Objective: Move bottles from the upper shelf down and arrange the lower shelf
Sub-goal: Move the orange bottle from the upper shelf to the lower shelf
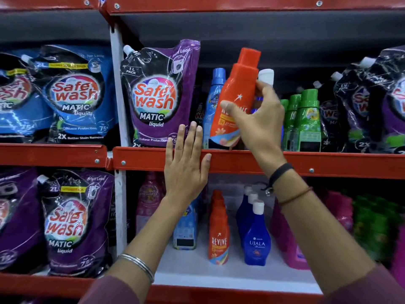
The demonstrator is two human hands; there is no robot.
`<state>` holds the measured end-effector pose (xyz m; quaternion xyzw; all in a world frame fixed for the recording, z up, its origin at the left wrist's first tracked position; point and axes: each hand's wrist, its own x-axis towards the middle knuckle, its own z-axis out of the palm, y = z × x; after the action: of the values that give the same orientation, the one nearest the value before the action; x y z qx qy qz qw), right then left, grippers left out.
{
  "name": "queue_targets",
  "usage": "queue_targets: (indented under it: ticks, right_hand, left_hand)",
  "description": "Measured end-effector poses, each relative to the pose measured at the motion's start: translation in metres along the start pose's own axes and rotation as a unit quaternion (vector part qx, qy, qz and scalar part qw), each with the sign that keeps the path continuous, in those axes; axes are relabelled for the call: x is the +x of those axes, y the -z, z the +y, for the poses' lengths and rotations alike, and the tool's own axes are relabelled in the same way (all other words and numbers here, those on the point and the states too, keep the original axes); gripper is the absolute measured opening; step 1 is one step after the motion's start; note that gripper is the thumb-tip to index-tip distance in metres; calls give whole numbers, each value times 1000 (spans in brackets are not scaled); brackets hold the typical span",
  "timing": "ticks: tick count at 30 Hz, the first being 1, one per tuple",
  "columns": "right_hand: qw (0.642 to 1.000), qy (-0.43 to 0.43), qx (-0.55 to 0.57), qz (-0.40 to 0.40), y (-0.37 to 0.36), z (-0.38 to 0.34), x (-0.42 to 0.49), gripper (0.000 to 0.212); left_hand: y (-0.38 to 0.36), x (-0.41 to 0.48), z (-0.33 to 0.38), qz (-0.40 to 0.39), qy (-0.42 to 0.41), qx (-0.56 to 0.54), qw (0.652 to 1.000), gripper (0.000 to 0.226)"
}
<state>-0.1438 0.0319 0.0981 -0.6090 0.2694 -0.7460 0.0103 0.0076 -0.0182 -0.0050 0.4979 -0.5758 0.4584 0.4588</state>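
Observation:
My right hand (pixel 258 119) is shut on an orange Revive bottle (pixel 237 88), tilted to the right at the front of the upper shelf (pixel 328 164). A white-capped bottle (pixel 266 76) stands right behind it, mostly hidden by my fingers. My left hand (pixel 186 165) lies flat and open against the red front edge of the upper shelf, holding nothing. On the lower shelf (pixel 230 275) stand a row of orange Revive bottles (pixel 218 233) and a row of blue Ujala bottles (pixel 256 238).
A light blue bottle (pixel 213 102) and green bottles (pixel 306 121) flank the orange one on the upper shelf. Purple Safewash pouches (pixel 157 95) and blue ones (pixel 74 95) fill the left side. Pink bottles (pixel 149 202) and a pale blue bottle (pixel 186 227) stand below.

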Motion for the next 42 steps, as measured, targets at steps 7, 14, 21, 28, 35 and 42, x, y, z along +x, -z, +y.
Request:
queue_targets:
  ticks: [7, 14, 21, 28, 35, 42]
  right_hand:
    - [992, -70, 70, -73, 36, 2, -31, 61]
    - [978, -122, 82, -149, 52, 44, -100, 70]
    - [946, -204, 54, -246, 45, 96, -160, 63]
    - [918, -273, 4, -287, 31, 141, -198, 61]
    - [898, -308, -24, -314, 25, 165, -217, 65]
    - [887, -304, -16, -346, 25, 168, -221, 66]
  left_hand:
    - [1, -7, 9, -3, 12, 4, 1000, 56]
    - [-3, -17, 8, -5, -27, -17, 999, 54]
    - [-5, -16, 7, 3, -33, -20, 999, 54]
    - [-6, -14, 7, 18, -39, -11, 999, 53]
    - [-9, -13, 7, 22, -42, -7, 999, 52]
    - [-10, -16, 5, 18, -39, -6, 999, 52]
